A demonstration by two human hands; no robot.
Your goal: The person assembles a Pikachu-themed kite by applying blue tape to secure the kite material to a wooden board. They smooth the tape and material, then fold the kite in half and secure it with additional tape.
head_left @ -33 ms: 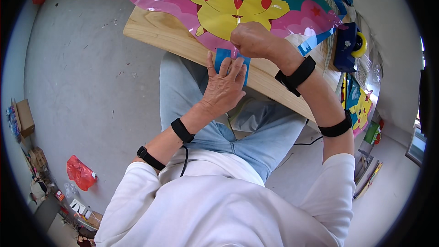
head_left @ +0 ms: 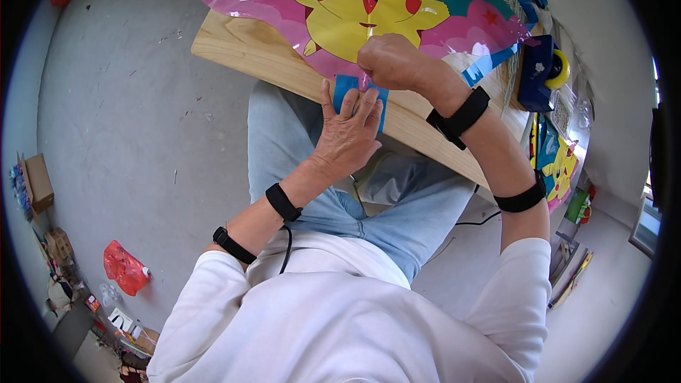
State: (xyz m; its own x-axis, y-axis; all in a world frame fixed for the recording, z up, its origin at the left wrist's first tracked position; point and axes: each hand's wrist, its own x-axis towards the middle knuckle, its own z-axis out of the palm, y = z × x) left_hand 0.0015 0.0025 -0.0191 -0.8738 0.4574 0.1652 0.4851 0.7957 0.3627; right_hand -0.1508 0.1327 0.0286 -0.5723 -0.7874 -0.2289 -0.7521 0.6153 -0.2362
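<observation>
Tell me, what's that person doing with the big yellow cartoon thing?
A person sits at a wooden table with a shiny foil kite spread on it, printed with a yellow cartoon animal. Both hands meet at the kite's near edge. The left hand presses on a blue piece hanging over the table's edge, and the right hand pinches the kite just above it. A blue tape dispenser sits to the right.

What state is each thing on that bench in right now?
foil kite: spread flat on the wooden bench.
blue strip: at the kite's lower tip, under both hands.
left hand: pressing the strip.
right hand: pinching the tip.
tape dispenser: standing, untouched.
</observation>
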